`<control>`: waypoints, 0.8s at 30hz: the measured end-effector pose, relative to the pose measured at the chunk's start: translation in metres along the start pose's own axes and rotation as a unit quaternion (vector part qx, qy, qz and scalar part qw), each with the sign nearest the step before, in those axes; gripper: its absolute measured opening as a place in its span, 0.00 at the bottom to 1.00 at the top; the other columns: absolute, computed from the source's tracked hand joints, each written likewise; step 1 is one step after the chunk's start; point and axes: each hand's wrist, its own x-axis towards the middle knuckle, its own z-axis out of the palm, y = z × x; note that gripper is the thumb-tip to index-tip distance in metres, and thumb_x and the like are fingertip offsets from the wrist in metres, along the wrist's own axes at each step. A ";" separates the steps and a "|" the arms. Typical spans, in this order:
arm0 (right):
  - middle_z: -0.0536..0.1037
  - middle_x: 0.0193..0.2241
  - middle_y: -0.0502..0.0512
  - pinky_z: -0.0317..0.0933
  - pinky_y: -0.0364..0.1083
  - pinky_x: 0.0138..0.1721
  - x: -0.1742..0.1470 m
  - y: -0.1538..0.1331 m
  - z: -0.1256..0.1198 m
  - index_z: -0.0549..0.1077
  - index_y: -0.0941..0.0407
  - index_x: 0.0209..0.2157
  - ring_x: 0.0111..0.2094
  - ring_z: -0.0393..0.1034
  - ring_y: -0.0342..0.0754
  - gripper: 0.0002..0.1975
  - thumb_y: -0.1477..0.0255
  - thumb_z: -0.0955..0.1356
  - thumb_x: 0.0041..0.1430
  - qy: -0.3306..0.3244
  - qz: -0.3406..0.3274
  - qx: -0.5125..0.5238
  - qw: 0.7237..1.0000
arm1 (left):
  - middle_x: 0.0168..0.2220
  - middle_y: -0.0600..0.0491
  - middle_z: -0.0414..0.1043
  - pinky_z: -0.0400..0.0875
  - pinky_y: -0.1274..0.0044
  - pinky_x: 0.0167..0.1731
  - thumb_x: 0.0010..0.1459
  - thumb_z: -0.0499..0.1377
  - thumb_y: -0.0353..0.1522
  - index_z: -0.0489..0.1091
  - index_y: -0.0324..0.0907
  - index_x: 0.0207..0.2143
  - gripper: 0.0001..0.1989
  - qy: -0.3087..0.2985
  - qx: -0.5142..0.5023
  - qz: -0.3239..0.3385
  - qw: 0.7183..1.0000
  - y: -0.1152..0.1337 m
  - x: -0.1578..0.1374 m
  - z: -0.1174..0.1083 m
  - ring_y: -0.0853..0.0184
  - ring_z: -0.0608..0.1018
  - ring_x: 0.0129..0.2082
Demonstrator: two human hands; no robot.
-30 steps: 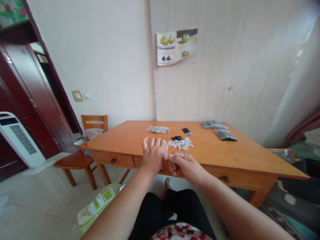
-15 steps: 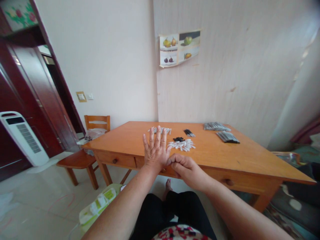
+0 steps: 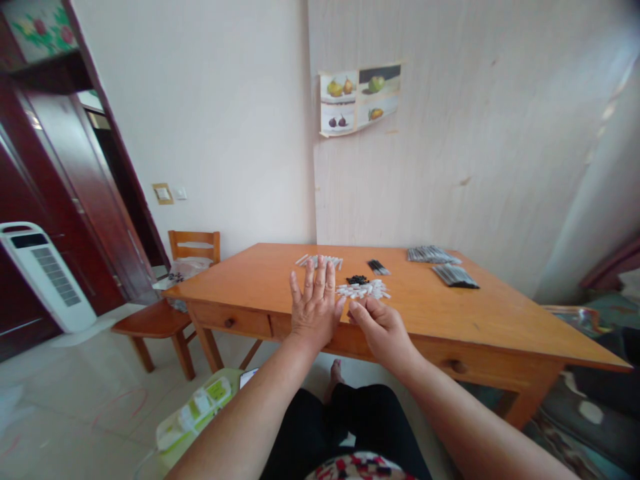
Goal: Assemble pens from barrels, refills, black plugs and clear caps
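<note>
My left hand (image 3: 314, 303) is held up at the front edge of the wooden table (image 3: 400, 318), its fingers stretched and spread, palm facing away from me. Just right of it is my right hand (image 3: 377, 323), fingers curled in a fist with the thumb on top; nothing shows in it. Beyond the right hand lies a loose pile of short white tube-like pieces (image 3: 367, 289), with a small heap of black pieces (image 3: 357, 280) behind it. Slim white tubes (image 3: 320, 261) lie in a row behind my left fingertips, which partly hide them.
Farther right on the table are a small bundle of black-and-clear pens (image 3: 379, 267) and two larger bundles of pen-like sticks (image 3: 455, 275). A wooden chair (image 3: 150, 321) stands left, near a white fan unit (image 3: 47, 277). A green-and-white box-like item (image 3: 193, 417) sits low at the left.
My right hand has shifted slightly right and up, away from the left wrist, turning so the thumb is on top. The left hand has moved slightly down and right, still spread.
</note>
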 end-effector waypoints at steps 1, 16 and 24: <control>0.71 0.24 0.50 0.60 0.44 0.31 0.001 0.001 0.001 0.72 0.56 0.30 0.27 0.64 0.44 0.12 0.64 0.64 0.61 0.012 0.000 0.000 1.000 | 0.69 0.42 0.37 0.32 0.51 0.63 0.60 0.51 0.43 0.39 0.35 0.68 0.40 -0.003 0.000 0.002 1.000 0.001 0.000 0.000 0.53 0.38 0.68; 0.77 0.44 0.58 0.66 0.52 0.46 -0.007 -0.025 0.019 0.70 0.54 0.53 0.44 0.72 0.51 0.21 0.65 0.68 0.59 -0.269 0.067 0.226 0.934 | 0.69 0.44 0.41 0.37 0.56 0.65 0.62 0.49 0.35 0.40 0.38 0.68 0.35 0.009 -0.033 0.054 0.998 0.016 -0.005 0.012 0.59 0.41 0.69; 0.64 0.60 0.57 0.54 0.55 0.60 0.019 -0.023 -0.001 0.65 0.50 0.58 0.61 0.58 0.52 0.27 0.63 0.69 0.58 0.047 0.002 0.264 0.963 | 0.69 0.42 0.37 0.35 0.55 0.65 0.59 0.53 0.36 0.41 0.34 0.67 0.39 -0.033 -0.048 0.095 0.994 0.018 -0.007 0.014 0.57 0.38 0.69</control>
